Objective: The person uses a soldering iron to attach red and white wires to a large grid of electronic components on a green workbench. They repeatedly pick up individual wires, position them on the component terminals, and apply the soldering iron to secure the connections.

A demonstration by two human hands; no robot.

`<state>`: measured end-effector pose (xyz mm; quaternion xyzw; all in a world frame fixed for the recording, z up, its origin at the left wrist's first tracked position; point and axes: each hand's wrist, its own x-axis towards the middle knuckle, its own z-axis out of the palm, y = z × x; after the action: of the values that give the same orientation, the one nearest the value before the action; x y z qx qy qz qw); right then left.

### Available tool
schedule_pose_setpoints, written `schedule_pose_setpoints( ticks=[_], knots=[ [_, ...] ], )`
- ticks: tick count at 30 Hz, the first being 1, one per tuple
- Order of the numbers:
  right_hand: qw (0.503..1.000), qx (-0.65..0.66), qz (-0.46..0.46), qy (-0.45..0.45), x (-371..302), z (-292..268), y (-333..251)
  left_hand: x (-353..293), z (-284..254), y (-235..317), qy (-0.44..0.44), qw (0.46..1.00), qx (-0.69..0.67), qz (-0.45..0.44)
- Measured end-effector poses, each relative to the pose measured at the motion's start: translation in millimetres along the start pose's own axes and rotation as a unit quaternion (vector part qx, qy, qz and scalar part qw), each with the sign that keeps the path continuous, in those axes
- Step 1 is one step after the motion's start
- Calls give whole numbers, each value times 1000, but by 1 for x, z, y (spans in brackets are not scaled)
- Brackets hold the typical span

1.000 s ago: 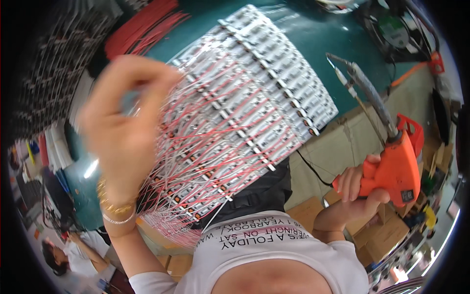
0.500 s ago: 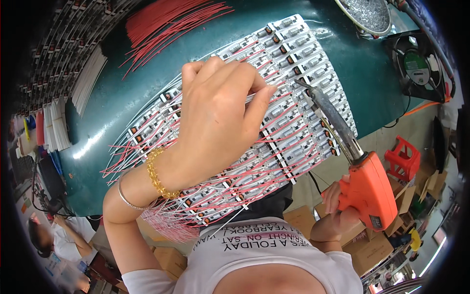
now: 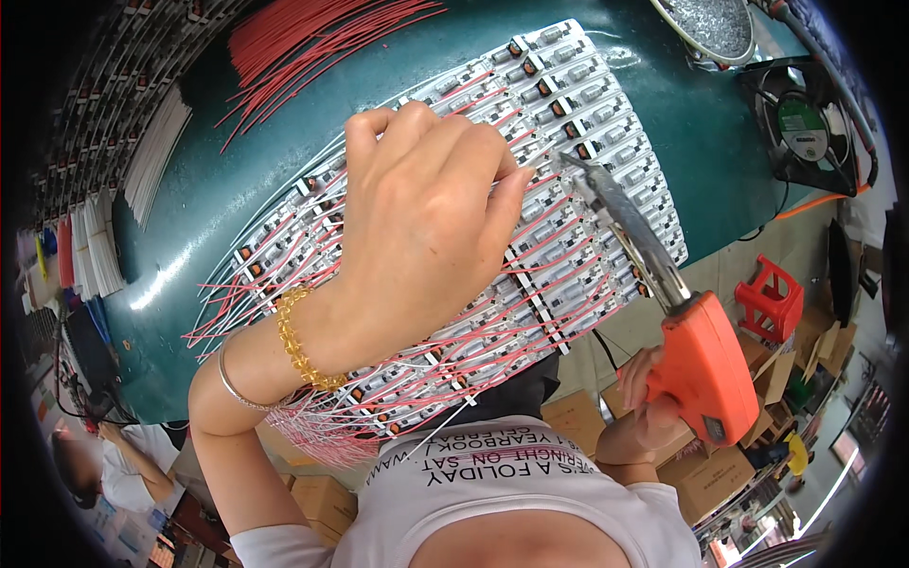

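Note:
My left hand [image 3: 426, 204] is bent over a large panel of small circuit boards [image 3: 606, 118], thumb and forefinger pinched on a thin wire [image 3: 542, 181] whose held end is mostly hidden. Several red and white wires trail from the boards toward the lower left. In my right hand [image 3: 651, 402] is an orange soldering gun [image 3: 708, 369], gripped by its handle. Its dark, angled tip reaches up and left, close to the left fingertips and over the boards; whether it touches them I cannot tell.
Loose red wires [image 3: 294, 43] and a bundle of white wires [image 3: 156, 156] lie on the green table [image 3: 204, 204]. A round dish [image 3: 710, 24] of grey metallic bits and a black fan [image 3: 805, 128] are at the far right. Beyond the table edge stands a red stool [image 3: 769, 301].
The soldering gun has shifted slightly left, bringing its tip nearer to my left fingertips. My left hand keeps its pinch over the panel.

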<state>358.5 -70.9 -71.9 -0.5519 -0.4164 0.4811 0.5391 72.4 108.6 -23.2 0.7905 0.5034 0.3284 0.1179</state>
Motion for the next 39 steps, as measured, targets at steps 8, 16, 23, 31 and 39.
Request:
schedule_pose_setpoints(
  ticks=[8,16,23,31,39],
  knots=[
    [999,28,23,-11,23,54,-49,2,3,4,-5,1000,10,11],
    [999,-21,-34,-4,21,47,-45,2,-9,14,-6,998,-66,14],
    [998,-58,-6,-31,10,38,-41,-3,5,16,-19,999,-28,5],
    [996,-93,-11,6,-3,27,-27,-3,8,17,-11,1000,-19,10],
    [993,-102,-56,21,2,37,-34,-4,11,18,-1,1000,-7,17]
  ],
)
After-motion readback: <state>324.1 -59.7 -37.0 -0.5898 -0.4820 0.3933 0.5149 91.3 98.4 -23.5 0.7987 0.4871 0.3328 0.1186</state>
